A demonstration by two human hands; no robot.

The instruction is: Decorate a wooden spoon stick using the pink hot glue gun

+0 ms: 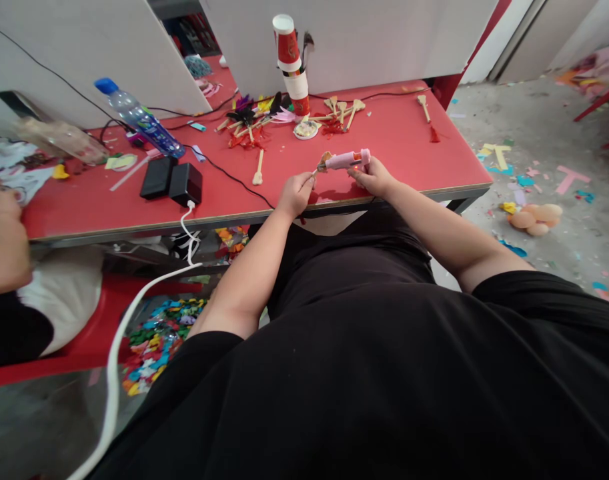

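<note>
My right hand [374, 179] grips a pink hot glue gun [343, 161] above the front of the red table. Pinched in my left hand [297, 193] is a thin wooden stick with a small brownish head [325, 160], which meets the glue gun's nozzle; whether they touch I cannot tell. Farther back lie several wooden sticks with pale shaped heads [342, 110] and red tassels. A single wooden stick [259, 168] rests to the left of my hands. Behind them is a small round dish [305, 129] with pale bits in it.
Stacked paper cups [297, 83] stand near the wall beside a pile of coloured feathers [254, 117]. To the left are a blue-capped bottle [147, 120] and black boxes [185, 184] with a white cable [115, 360]. Another person's arm [7, 233] is at far left.
</note>
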